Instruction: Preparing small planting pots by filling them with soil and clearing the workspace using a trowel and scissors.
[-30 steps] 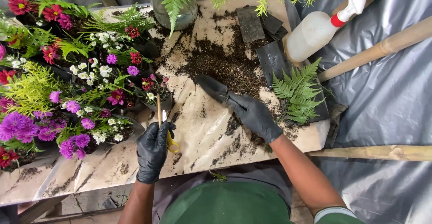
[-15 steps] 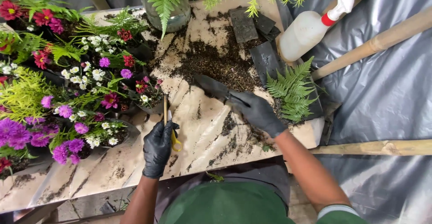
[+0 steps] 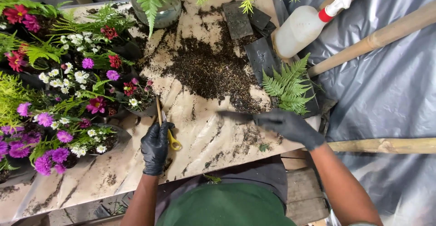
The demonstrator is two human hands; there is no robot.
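Both hands wear black gloves over our brown paper-covered table. Our right hand pinches a black strip just below the spilled soil and fern; our left hand clasps yellow-handled scissors and a thin stick beside the flowers.

Black disposable gloves on left hand and right hand; bare forearms; green garment below.
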